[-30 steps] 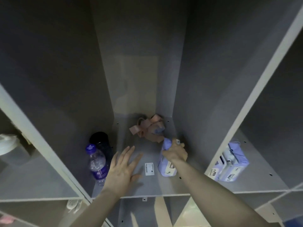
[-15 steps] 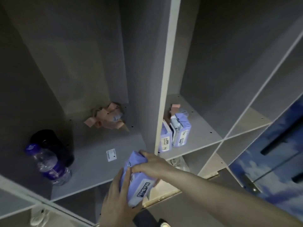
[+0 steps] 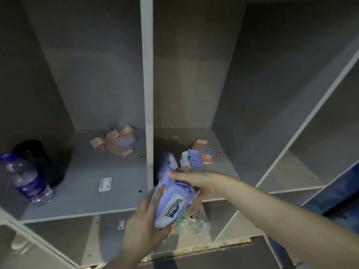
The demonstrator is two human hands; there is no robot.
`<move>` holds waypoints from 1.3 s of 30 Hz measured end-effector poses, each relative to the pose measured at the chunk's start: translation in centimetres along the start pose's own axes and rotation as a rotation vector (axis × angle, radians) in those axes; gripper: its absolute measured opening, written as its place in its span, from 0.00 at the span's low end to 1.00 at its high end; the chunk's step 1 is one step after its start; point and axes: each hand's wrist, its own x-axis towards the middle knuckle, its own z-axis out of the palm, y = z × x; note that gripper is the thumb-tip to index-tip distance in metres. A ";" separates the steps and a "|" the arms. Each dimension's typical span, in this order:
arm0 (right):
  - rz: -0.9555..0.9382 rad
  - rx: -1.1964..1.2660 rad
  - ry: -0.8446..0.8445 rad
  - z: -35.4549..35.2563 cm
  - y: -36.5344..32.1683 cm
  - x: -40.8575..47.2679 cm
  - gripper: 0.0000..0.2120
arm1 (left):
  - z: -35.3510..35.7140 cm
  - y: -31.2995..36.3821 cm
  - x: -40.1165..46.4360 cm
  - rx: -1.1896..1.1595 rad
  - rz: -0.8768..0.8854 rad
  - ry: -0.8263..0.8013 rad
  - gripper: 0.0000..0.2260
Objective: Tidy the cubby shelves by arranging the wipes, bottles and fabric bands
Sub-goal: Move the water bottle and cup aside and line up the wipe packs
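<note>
Both hands hold a purple wipes pack (image 3: pixel 172 202) in front of the right cubby's lower edge. My left hand (image 3: pixel 144 230) cups its near end from below; my right hand (image 3: pixel 196 179) grips its far end from above. Two more purple wipes packs (image 3: pixel 191 158) stand inside the right cubby (image 3: pixel 227 164), with pink fabric bands (image 3: pixel 202 150) behind them. In the left cubby (image 3: pixel 87 195) lies a pile of pink fabric bands (image 3: pixel 114 141). A clear water bottle (image 3: pixel 27 179) with a purple label stands at its left, beside a black bottle (image 3: pixel 40 160).
A white vertical divider (image 3: pixel 147 94) separates the two cubbies. A crumpled clear plastic bag (image 3: pixel 194 220) lies in the cubby below. A white sticker (image 3: pixel 105 184) is on the left shelf floor. More cubbies open to the right (image 3: pixel 291 171).
The wipes pack was lifted out of the left cubby and carried right to the front of the right cubby. My left hand has joined the right on it. The view has swung right.
</note>
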 end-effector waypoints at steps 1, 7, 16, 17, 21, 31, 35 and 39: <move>-0.053 -0.056 0.069 -1.5 0.5 0.6 0.26 | 0.8 1.0 0.0 -0.061 -0.058 0.048 0.42; -0.418 -0.735 0.402 -9.3 2.4 9.6 0.40 | 4.1 5.6 1.2 -0.364 -0.453 0.251 0.37; -0.581 -1.217 0.121 -5.9 2.2 18.2 0.55 | 3.7 6.3 3.2 -0.382 -0.683 0.386 0.27; -0.610 -1.219 0.143 -5.6 2.5 18.7 0.54 | 3.7 6.3 3.3 -0.368 -0.682 0.387 0.27; -0.687 -1.096 0.215 -5.4 4.0 19.8 0.50 | 4.0 6.2 4.0 -0.368 -0.719 0.406 0.25; -0.538 -1.153 0.306 -7.0 5.6 18.1 0.48 | 4.6 6.9 6.7 -0.400 -0.810 0.406 0.25; -0.727 -1.267 0.436 -6.9 7.1 18.3 0.47 | 4.4 6.5 7.2 -0.425 -0.800 0.411 0.26; -0.875 -1.322 0.573 -7.2 8.1 19.4 0.44 | 4.3 6.8 7.4 -0.382 -0.786 0.397 0.26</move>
